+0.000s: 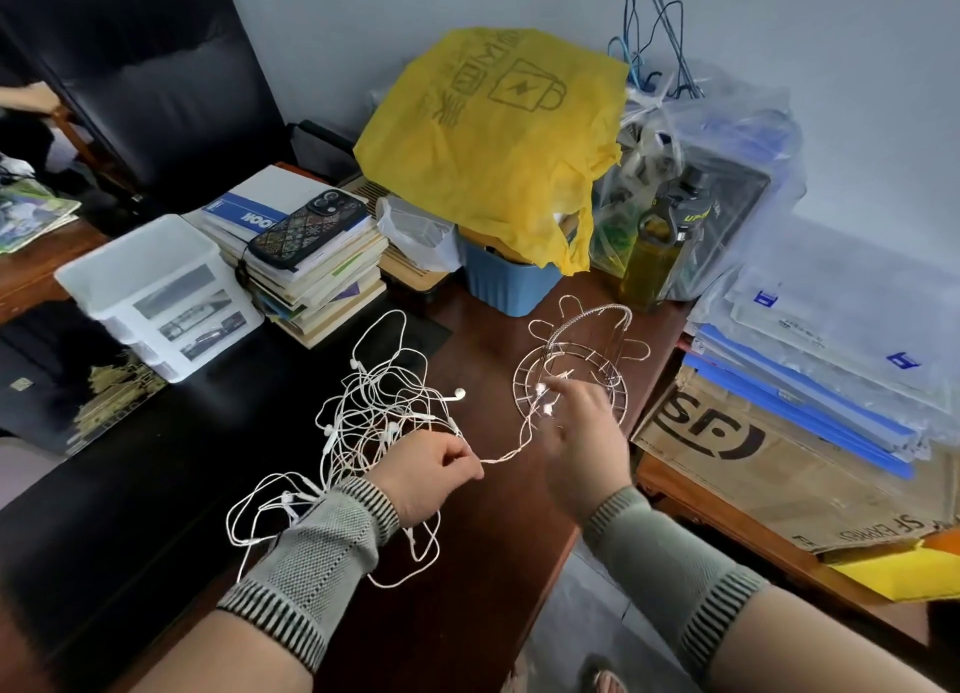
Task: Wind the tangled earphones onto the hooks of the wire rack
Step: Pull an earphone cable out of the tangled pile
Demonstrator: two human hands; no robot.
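Earphones (374,422) lie tangled on the desk (493,536). My left hand (431,471) pinches 1 freed strand; my right hand (584,448), blurred, grip unreadable, carries its end at the wire rack (571,360). Winding is barely begun; next needs hooking that end.

- A dark wooden desk (483,526) fills the middle, reddish-brown at its right part and near black at its left.
- Behind the desk, a plain pale grey wall (857,95) runs across the back.
- Behind the desk's far left corner stands a black padded chair (156,69).
- Left of the desk, a second brown wooden surface (31,266) shows at the edge.
- Right of the desk, a lower wooden stand (727,526) sits just beside it.
- Below the desk's right edge, a grey floor (587,625) is visible.
- Soft, even light falls over the desk; its source is out of sight.
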